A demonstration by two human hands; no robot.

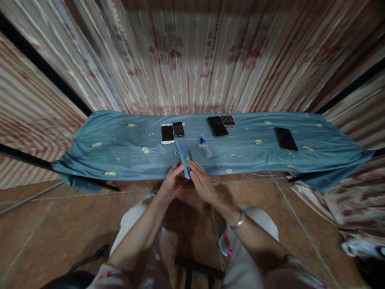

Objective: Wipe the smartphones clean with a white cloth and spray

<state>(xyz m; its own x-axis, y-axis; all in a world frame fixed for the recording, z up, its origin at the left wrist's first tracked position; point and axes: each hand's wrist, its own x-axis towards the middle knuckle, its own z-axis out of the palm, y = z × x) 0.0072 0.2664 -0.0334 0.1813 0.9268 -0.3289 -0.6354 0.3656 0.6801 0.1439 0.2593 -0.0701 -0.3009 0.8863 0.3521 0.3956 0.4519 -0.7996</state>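
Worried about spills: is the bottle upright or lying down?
Lying down: the bottle shows its length along the cloth, blue cap pointing toward the far side.

Dim, muted light here, darkest along the top; shadow pools on the floor [183, 218], and the curtain [192, 60] fans outward, stretched toward the edges, softly blurred.

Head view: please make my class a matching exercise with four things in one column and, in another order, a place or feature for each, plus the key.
Things:
1. bottle
2. bracelet
3. blue phone
4. white phone

Places or features:
A. leftmost thing lying on the cloth
B. gripped by the left hand, touched by the right hand
C. has a blue cap
D. around the right wrist

Pairs: 1-C, 2-D, 3-B, 4-A
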